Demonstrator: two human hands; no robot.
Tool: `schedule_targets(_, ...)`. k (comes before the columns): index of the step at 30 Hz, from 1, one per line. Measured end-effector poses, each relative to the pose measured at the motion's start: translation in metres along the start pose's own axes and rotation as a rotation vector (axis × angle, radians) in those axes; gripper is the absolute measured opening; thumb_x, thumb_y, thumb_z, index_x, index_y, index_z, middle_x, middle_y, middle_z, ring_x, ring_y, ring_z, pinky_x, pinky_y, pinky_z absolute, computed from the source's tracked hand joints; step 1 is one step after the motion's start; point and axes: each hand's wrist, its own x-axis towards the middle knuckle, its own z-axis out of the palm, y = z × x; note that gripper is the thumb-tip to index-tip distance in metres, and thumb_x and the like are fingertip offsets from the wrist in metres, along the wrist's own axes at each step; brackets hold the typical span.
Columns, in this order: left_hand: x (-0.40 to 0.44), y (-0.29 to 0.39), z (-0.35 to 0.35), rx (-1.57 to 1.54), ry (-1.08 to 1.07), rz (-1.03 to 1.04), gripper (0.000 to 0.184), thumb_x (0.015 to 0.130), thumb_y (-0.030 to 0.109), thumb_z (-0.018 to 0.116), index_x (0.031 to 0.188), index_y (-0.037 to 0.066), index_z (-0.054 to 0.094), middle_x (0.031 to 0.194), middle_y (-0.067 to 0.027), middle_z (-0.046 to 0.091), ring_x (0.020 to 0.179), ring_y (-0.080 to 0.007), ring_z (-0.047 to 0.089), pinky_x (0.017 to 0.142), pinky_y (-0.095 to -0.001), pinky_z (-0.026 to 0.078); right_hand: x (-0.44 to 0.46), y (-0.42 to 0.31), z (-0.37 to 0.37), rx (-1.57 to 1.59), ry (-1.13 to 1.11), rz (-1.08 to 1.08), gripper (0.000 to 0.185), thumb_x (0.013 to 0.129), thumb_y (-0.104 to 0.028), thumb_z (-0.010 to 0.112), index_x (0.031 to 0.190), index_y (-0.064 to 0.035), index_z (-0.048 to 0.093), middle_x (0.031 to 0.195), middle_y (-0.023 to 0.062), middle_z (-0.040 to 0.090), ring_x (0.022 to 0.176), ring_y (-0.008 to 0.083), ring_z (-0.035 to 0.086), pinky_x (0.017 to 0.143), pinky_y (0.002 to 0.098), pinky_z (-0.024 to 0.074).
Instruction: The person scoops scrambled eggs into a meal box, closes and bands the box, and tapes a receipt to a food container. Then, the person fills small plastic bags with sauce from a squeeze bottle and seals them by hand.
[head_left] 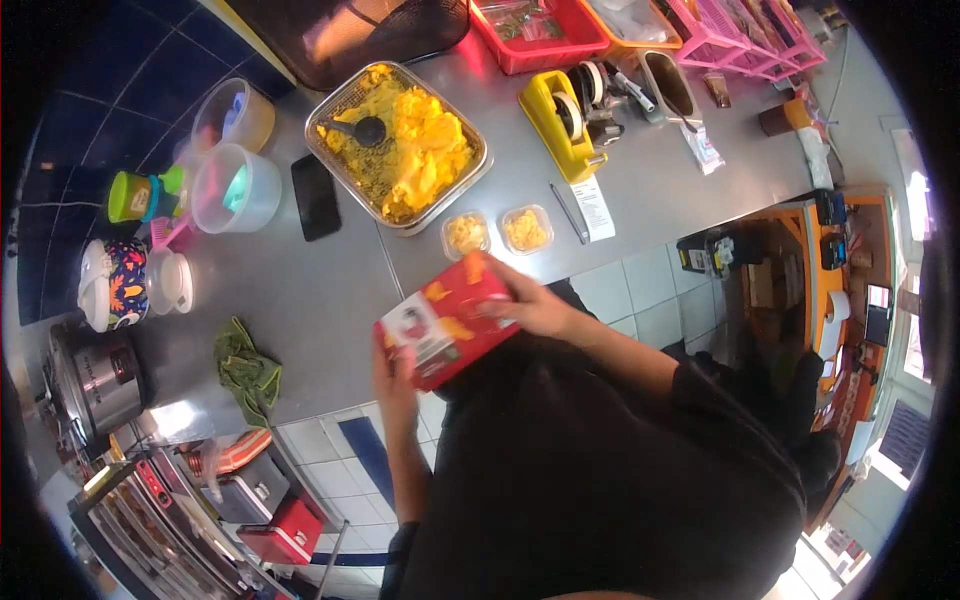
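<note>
A red cardboard box [450, 325] with a white patch and yellow-orange pictures is held in front of my body, tilted. My left hand [395, 380] grips its lower left end. Around the upper right end wraps my right hand [530, 300], fingers lying over the printed face. Just beyond the box, two small clear tubs of yellow food stand side by side, a left tub [466, 235] and a right tub [527, 229]. Behind them is a large metal tray [478, 175] of yellow food, with a black scoop [369, 131] resting in it.
On the metal counter [340, 290] lie a black phone [317, 197], a green cloth [247, 370], a pen [568, 213] and a paper slip [594, 210]. A yellow tape dispenser [560, 125] stands right of the tray. Plastic tubs [255, 190] and a steel cooker [97, 380] are left.
</note>
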Motion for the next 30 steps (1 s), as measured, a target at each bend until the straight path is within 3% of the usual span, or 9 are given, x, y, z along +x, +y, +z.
schedule_targets(4, 0.018, 0.019, 0.11, -0.073, -0.339, -0.021, 0.055, 0.103, 0.016, 0.055, 0.153, 0.004, 0.035, 0.132, -0.0125, 0.058, 0.116, -0.02, 0.06, 0.099, -0.0328, 0.047, -0.095, -0.025, -0.098, 0.071, 0.422, -0.002, 0.071, 0.098, -0.011, 0.061, 0.158, -0.0073, 0.023, 0.146, 0.0122, 0.05, 0.132, 0.021, 0.051, 0.11, 0.0379, 0.0422)
schedule_targets(9, 0.042, 0.024, 0.228, 0.073, -0.547, -0.084, 0.04, 0.102, 0.027, 0.057, 0.136, 0.004, 0.056, 0.114, -0.0074, 0.068, 0.093, -0.0125, 0.063, 0.084, -0.027, 0.047, -0.185, -0.059, -0.188, 0.213, 0.859, -0.108, 0.066, 0.1, -0.021, 0.059, 0.157, -0.013, 0.026, 0.134, 0.0094, 0.058, 0.107, 0.019, 0.066, 0.079, 0.0364, 0.0603)
schedule_targets(12, 0.049, 0.024, 0.295, 0.16, -0.546, -0.091, 0.035, 0.102, 0.031, 0.057, 0.124, 0.005, 0.064, 0.107, -0.0059, 0.07, 0.088, -0.0118, 0.065, 0.079, -0.0253, 0.047, -0.19, -0.047, -0.248, 0.146, 1.088, -0.163, 0.064, 0.1, -0.024, 0.058, 0.156, -0.0132, 0.028, 0.127, 0.0071, 0.06, 0.1, 0.0154, 0.067, 0.065, 0.0332, 0.0604)
schedule_targets(13, 0.05, 0.023, 0.313, 0.143, -0.523, -0.12, 0.032, 0.102, 0.028, 0.057, 0.122, 0.005, 0.064, 0.106, -0.0058, 0.07, 0.087, -0.0113, 0.065, 0.077, -0.025, 0.048, -0.187, -0.04, -0.265, 0.097, 1.178, -0.142, 0.064, 0.1, -0.03, 0.06, 0.154, -0.0119, 0.031, 0.124, 0.0089, 0.062, 0.102, 0.0172, 0.067, 0.069, 0.0337, 0.0591)
schedule_targets(18, 0.055, 0.003, 0.369, 0.15, -0.408, -0.177, 0.029, 0.099, 0.028, 0.062, 0.119, 0.007, 0.066, 0.104, -0.0044, 0.07, 0.084, -0.01, 0.064, 0.072, -0.0251, 0.048, -0.195, -0.045, -0.316, -0.559, 1.212, 0.073, 0.078, 0.091, -0.042, 0.071, 0.153, -0.0112, 0.036, 0.135, 0.0266, 0.053, 0.117, 0.0358, 0.061, 0.094, 0.0514, 0.0492)
schedule_targets(20, 0.057, 0.004, 0.381, 0.142, -0.27, -0.22, 0.031, 0.099, 0.029, 0.061, 0.121, 0.007, 0.063, 0.107, -0.0044, 0.068, 0.087, -0.0119, 0.064, 0.075, -0.0274, 0.049, -0.199, -0.078, -0.31, -1.357, 1.121, -0.114, 0.086, 0.081, -0.045, 0.078, 0.151, -0.0143, 0.04, 0.142, 0.0305, 0.043, 0.131, 0.0442, 0.046, 0.106, 0.0581, 0.0369)
schedule_targets(21, 0.058, 0.002, 0.385, 0.105, -0.13, -0.264, 0.033, 0.099, 0.03, 0.061, 0.122, 0.007, 0.061, 0.11, -0.0045, 0.066, 0.089, -0.0139, 0.063, 0.077, -0.0297, 0.05, -0.198, -0.093, -0.318, -1.331, 0.88, -0.166, 0.087, 0.075, -0.046, 0.081, 0.15, -0.0201, 0.043, 0.149, 0.0317, 0.036, 0.139, 0.0485, 0.034, 0.112, 0.0607, 0.0266)
schedule_targets(24, 0.083, -0.012, 0.381, -0.11, 0.206, -0.244, 0.023, 0.096, 0.025, 0.064, 0.115, 0.012, 0.062, 0.103, -0.0005, 0.065, 0.086, -0.0118, 0.062, 0.072, -0.0294, 0.049, -0.172, -0.093, -0.332, -1.577, 0.614, -0.288, 0.085, 0.074, -0.046, 0.082, 0.148, -0.0264, 0.046, 0.146, 0.0299, 0.038, 0.136, 0.0473, 0.038, 0.111, 0.0598, 0.0295)
schedule_targets(30, 0.098, 0.018, 0.377, -0.14, 0.392, -0.135, 0.018, 0.093, 0.015, 0.063, 0.111, 0.013, 0.061, 0.101, -0.0014, 0.063, 0.086, -0.0126, 0.061, 0.071, -0.0306, 0.05, -0.153, -0.089, -0.342, -1.534, 0.536, -0.308, 0.084, 0.064, -0.033, 0.079, 0.144, -0.0326, 0.052, 0.147, 0.0262, 0.04, 0.134, 0.0418, 0.042, 0.105, 0.0537, 0.0366)
